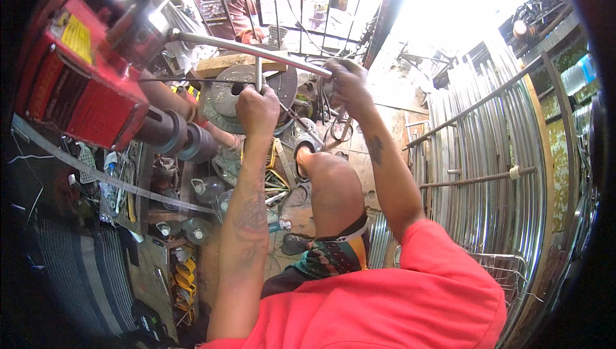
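At the upper left is a red machine [83,79] with a dark, stepped cylindrical part [170,130] sticking out of it. A long metal bar [250,47] runs from the machine's upper side across to the right. My right hand [350,86], slightly blurred, is closed around the bar's far end. My left hand [258,110] is in a fist on a short metal rod [258,73], which shows above the fingers just below the bar. A thin dark rod [192,80] reaches from the machine toward the left fist; whether the two touch, I cannot tell.
Behind my left hand are a round grey metal plate [221,102] and a wooden block [218,64]. Long shiny metal tubes [481,137] stand in a rack at the right. Clear bottles [206,187] and yellow items [186,278] sit at lower left. My bent knee [340,185] is below the hands.
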A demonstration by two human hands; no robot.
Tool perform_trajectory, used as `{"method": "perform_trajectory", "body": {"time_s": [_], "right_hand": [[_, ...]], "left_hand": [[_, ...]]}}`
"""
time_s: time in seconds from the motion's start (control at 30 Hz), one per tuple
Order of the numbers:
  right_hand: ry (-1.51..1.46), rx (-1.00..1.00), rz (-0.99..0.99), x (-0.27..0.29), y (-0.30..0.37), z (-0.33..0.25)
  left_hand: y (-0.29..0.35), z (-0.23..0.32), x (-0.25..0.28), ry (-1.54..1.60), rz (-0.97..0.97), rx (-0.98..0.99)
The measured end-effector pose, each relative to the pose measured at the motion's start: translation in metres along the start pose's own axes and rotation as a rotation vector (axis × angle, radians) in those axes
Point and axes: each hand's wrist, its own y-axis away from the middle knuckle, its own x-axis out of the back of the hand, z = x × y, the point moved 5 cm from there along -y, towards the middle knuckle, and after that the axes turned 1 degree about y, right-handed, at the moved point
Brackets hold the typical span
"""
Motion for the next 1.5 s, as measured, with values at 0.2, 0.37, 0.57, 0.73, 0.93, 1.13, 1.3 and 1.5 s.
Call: {"method": "perform_trajectory", "body": {"time_s": [0.2,0.37,0.57,0.73,0.93,1.13,1.3,1.5], "right_hand": [[-1.081,-0.625,0.483,0.086,0.126,0.115],[-1.006,-0.943,0.354,0.037,0.208,0.187],[-0.798,-0.436,0.224,0.069,0.163,0.131],[0.179,0.139,-0.233,0.012,0.058,0.098],[0.108,-0.068,-0.473,-0.059,0.031,0.09],[0.335,-0.076,-0.358,-0.048,0.039,0.057],[0.535,-0.202,-0.421,-0.047,0.018,0.051],[0.104,-0.256,-0.443,-0.055,0.022,0.045]], "left_hand": [[-0.002,-0.001,-0.003,-0.042,0.013,-0.014],[-0.007,-0.01,-0.007,-0.002,-0.037,-0.065],[-0.011,-0.014,-0.012,0.034,-0.067,-0.106],[-0.007,-0.014,-0.01,0.244,-0.173,0.033],[-0.004,-0.016,-0.01,0.67,-0.307,0.293],[0.0,-0.022,-0.01,0.826,-0.191,0.362],[0.006,-0.021,-0.009,0.783,-0.004,0.382],[0.019,-0.023,0.019,0.514,-0.006,0.152]]}}
